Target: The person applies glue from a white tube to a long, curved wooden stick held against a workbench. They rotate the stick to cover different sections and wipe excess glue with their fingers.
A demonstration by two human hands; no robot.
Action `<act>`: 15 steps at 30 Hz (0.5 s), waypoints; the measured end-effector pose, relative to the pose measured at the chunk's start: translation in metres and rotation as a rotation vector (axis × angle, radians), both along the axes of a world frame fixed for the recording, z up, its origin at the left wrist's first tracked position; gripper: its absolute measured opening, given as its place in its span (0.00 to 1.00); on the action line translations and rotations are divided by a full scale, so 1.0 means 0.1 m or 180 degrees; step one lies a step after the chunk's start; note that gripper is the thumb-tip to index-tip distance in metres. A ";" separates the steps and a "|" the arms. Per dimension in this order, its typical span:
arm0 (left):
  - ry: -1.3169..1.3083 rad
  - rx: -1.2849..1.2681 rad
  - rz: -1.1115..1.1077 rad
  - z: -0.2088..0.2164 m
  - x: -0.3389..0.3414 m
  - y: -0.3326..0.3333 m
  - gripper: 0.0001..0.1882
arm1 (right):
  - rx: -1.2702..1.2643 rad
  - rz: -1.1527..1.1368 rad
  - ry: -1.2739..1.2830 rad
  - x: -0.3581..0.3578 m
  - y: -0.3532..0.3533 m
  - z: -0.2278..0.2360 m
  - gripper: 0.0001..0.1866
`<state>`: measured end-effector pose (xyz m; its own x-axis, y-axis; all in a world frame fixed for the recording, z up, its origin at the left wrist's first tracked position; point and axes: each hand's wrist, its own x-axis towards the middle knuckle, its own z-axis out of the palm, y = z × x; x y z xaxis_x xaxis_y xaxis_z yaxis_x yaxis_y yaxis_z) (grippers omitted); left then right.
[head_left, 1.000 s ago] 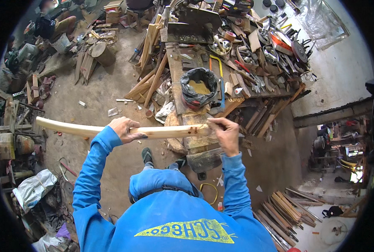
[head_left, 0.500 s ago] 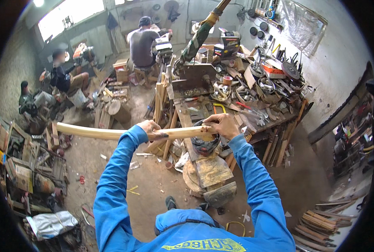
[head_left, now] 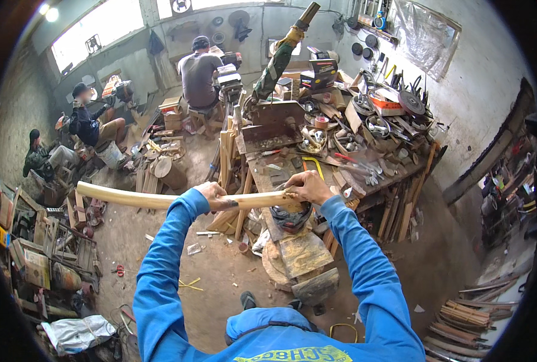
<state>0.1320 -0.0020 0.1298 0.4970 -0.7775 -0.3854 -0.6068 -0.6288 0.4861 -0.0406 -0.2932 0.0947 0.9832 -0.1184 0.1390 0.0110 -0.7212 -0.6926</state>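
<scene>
My curved strip (head_left: 130, 198): bare wood, smooth, matt. My sleeves (head_left: 167, 265): matt cloth, wrinkled. Bag (head_left: 289, 221): plastic, glossy, crumpled.

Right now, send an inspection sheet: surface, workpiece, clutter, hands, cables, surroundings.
Surface: workbench heavily loaded toward the right.
Workpiece: long pale wooden piece, slightly curved, held crosswise.
Clutter: tools and scraps piled on the bench, including a grey disc; yellow strips on the floor.
Hands: left hand grips the piece partway along; right hand holds its right end.
Cables: none certain; yellow loop on the floor, kind unclear.
Surroundings: three other people farther off; wood strips stacked lower right.
</scene>
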 end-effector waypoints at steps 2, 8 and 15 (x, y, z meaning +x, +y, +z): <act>0.0029 0.0079 0.0029 0.03 0.00 -0.01 0.30 | -0.0101 0.0080 -0.0022 0.02 0.00 -0.01 0.10; 0.0113 0.0034 0.0013 0.09 -0.01 -0.03 0.28 | -0.0461 0.0073 -0.0357 0.06 0.00 -0.13 0.08; 0.0385 0.0248 0.0088 0.15 0.01 -0.03 0.28 | -0.0335 0.0407 -0.0486 -0.05 0.12 -0.12 0.10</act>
<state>0.1328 -0.0046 0.1452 0.4641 -0.7296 -0.5024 -0.5287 -0.6832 0.5037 -0.0451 -0.2808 0.0823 0.9559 0.0288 0.2924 0.2060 -0.7754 -0.5969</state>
